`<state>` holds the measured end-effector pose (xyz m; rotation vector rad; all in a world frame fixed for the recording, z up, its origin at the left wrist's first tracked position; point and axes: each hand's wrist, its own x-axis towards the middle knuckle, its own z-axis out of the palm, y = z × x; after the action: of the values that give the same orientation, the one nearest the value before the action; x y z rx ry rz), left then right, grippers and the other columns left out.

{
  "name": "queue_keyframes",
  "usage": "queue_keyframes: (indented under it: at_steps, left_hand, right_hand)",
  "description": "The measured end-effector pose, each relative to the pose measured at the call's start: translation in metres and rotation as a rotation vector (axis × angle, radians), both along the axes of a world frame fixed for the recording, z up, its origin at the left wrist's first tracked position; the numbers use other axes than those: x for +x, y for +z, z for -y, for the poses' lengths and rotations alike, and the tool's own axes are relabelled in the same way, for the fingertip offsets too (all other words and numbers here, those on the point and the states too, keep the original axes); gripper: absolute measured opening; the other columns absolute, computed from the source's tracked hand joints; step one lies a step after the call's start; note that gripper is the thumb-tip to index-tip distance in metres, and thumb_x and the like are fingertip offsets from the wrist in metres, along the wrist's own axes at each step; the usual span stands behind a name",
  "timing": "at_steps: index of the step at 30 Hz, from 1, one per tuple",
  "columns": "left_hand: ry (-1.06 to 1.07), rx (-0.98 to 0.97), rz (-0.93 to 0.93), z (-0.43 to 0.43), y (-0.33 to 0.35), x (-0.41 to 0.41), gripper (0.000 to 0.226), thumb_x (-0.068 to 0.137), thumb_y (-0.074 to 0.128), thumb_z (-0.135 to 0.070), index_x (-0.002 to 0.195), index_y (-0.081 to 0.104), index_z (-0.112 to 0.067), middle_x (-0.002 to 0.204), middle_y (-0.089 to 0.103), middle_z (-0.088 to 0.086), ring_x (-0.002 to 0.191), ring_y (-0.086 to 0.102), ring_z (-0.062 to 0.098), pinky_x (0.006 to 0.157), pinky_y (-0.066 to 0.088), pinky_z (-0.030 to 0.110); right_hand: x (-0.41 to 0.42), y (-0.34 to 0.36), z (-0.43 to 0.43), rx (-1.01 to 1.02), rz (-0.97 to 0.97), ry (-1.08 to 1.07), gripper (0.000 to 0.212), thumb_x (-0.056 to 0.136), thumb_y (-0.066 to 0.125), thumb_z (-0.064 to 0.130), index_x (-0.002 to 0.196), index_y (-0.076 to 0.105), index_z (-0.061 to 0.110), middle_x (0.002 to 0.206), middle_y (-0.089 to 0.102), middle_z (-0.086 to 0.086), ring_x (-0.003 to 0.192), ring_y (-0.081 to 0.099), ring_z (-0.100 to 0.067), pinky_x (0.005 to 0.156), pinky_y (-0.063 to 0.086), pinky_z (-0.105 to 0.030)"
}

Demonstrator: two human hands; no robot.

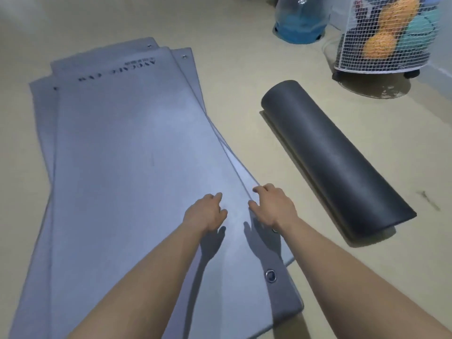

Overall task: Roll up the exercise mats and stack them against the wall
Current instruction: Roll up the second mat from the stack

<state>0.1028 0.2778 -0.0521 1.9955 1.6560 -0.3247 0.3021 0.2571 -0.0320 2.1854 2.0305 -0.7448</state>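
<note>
Several grey exercise mats [127,152] lie flat in a loose pile on the beige floor, their corners fanned out and fitted with metal eyelets. My left hand [205,212] hovers over the top mat near its right edge, fingers loosely curled, holding nothing. My right hand [271,205] reaches to the right edge of the pile, fingertips at the mat's edge; whether they grip it is unclear. To the right, a dark grey mat [335,155] lies rolled up on the floor, its loose end tucked underneath.
A white mesh basket [381,37] on wheels holds orange and teal balls at the back right. Next to it stands a clear blue water bottle [300,20]. Bare floor lies between the pile and the rolled mat.
</note>
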Motion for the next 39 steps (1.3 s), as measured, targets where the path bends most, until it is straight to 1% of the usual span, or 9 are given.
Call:
queue_keyframes:
  at_steps: [6,11,19,25,28,30,33,35,39]
  left_hand:
    - [-0.008,-0.08,-0.27,0.147,0.006,-0.074,0.038,0.106,0.042,-0.037,0.137,0.043,-0.014,0.141,0.049,0.009,0.121,0.054,0.034,0.084,0.048,0.043]
    - [-0.008,-0.119,-0.29,0.271,0.021,-0.104,0.045,0.106,0.039,-0.044,0.141,0.044,-0.016,0.145,0.049,0.008,0.123,0.055,0.033,0.09,0.054,0.047]
    - [0.085,0.008,-0.364,0.353,-0.074,-0.149,0.079,0.078,0.075,-0.05,0.142,0.038,-0.021,0.146,0.04,0.006,0.125,0.045,0.035,0.09,0.046,0.043]
    - [-0.15,0.225,-0.35,0.35,-0.092,-0.177,0.058,0.062,0.08,-0.019,0.115,0.056,-0.015,0.116,0.056,0.01,0.093,0.057,0.033,0.062,0.042,0.038]
    - [-0.13,0.275,-0.309,0.35,-0.095,-0.179,0.061,0.052,0.082,-0.012,0.108,0.059,-0.013,0.109,0.058,0.011,0.087,0.057,0.034,0.051,0.032,0.034]
    - [-0.118,0.307,-0.227,0.354,-0.1,-0.181,0.06,0.057,0.082,-0.019,0.112,0.06,-0.013,0.113,0.058,0.011,0.095,0.06,0.035,0.043,0.04,0.033]
    - [-0.203,0.518,-0.13,0.362,-0.098,-0.198,0.041,0.091,0.063,-0.044,0.12,0.064,-0.016,0.122,0.065,0.009,0.104,0.067,0.032,0.049,0.055,0.034]
    - [-0.146,0.665,-0.076,0.361,-0.089,-0.2,0.05,0.106,0.034,-0.05,0.113,0.069,-0.016,0.111,0.073,0.006,0.091,0.072,0.031,0.052,0.056,0.034]
    - [0.117,0.679,-0.142,0.327,-0.056,-0.192,0.036,0.102,0.037,-0.044,0.089,0.058,-0.018,0.072,0.068,0.003,0.052,0.063,0.032,0.042,0.035,0.029]
  right_hand:
    - [-0.061,-0.049,0.097,-0.015,-0.022,0.414,0.049,0.104,0.047,0.04,0.151,0.044,0.026,0.151,0.044,-0.002,0.129,0.047,-0.028,0.096,0.045,-0.04]
    - [-0.073,-0.061,0.192,-0.083,0.033,0.597,0.052,0.101,0.049,0.045,0.15,0.044,0.028,0.151,0.043,0.0,0.13,0.046,-0.028,0.097,0.045,-0.04]
    - [-0.123,-0.101,0.249,-0.015,0.118,0.726,0.076,0.07,0.065,0.073,0.129,0.04,0.032,0.131,0.035,0.0,0.12,0.037,-0.03,0.094,0.04,-0.044]
    - [-0.107,-0.105,0.271,0.155,0.283,0.674,0.06,0.086,0.061,0.016,0.141,0.039,0.022,0.138,0.043,-0.006,0.116,0.047,-0.033,0.076,0.036,-0.038]
    - [-0.099,-0.104,0.272,0.185,0.263,0.715,0.04,0.084,0.062,0.008,0.123,0.055,0.019,0.119,0.059,-0.004,0.101,0.058,-0.032,0.067,0.039,-0.036]
    - [-0.091,-0.11,0.272,0.283,0.231,0.733,0.026,0.077,0.075,0.008,0.096,0.06,0.018,0.092,0.061,-0.001,0.078,0.06,-0.029,0.057,0.041,-0.035]
    - [-0.08,-0.116,0.276,0.478,0.141,0.711,0.01,0.086,0.07,0.014,0.094,0.064,0.017,0.089,0.065,0.0,0.077,0.063,-0.031,0.061,0.043,-0.036]
    - [-0.079,-0.107,0.271,0.611,0.1,0.651,0.01,0.095,0.058,0.022,0.096,0.067,0.019,0.087,0.069,0.0,0.078,0.065,-0.031,0.071,0.04,-0.039]
    - [-0.095,-0.085,0.241,0.821,0.128,0.578,0.018,0.081,0.074,0.012,0.097,0.069,0.018,0.083,0.064,-0.004,0.075,0.058,-0.032,0.076,0.028,-0.041]
